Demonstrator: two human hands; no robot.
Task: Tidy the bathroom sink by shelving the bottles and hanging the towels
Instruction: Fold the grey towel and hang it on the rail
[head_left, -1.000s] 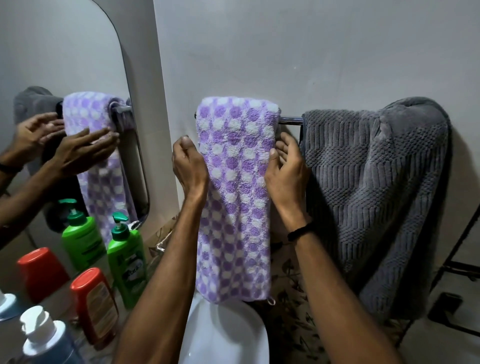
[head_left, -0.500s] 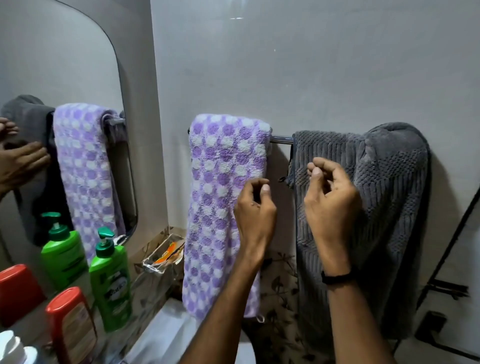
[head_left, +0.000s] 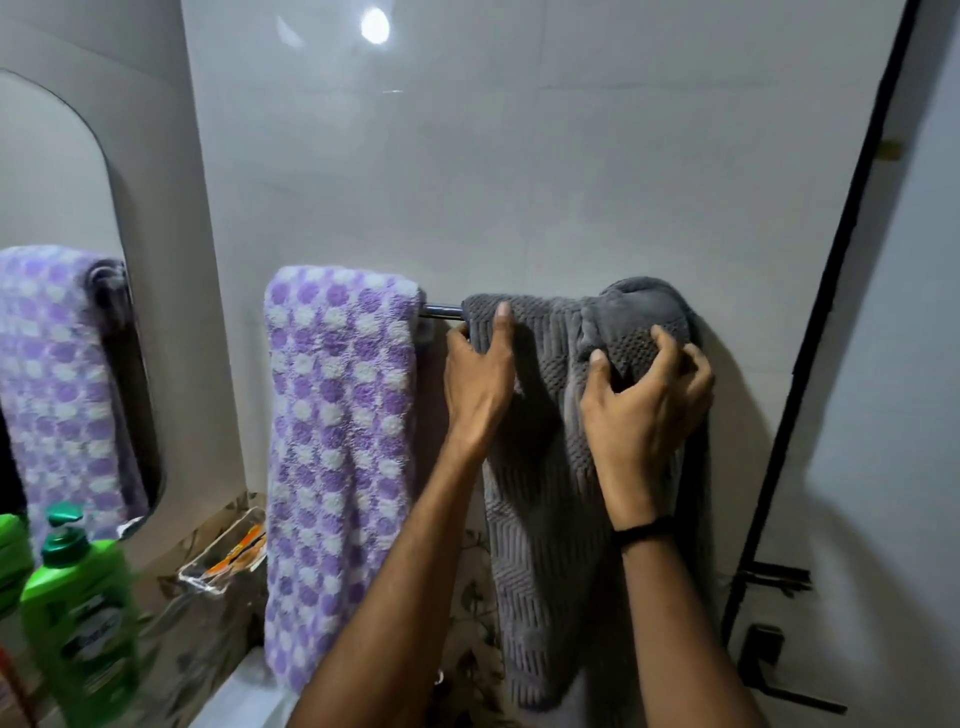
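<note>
Pale bathroom wall (head_left: 519, 182), checked towel (head_left: 337, 441) hanging flat at the left of the rail (head_left: 441, 312), grey towel (head_left: 545, 571) bunched along its right end, left grip (head_left: 478, 384) pinching the inner edge, right grip (head_left: 644, 410) clutching the humped fold, nearer the bunching.

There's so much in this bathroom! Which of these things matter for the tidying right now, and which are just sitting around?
Part of the job:
grey towel, held by left hand and right hand
towel rail
purple checked towel, already hung
green bottle

Just there:
mirror
clear soap dish
black wristband
</note>
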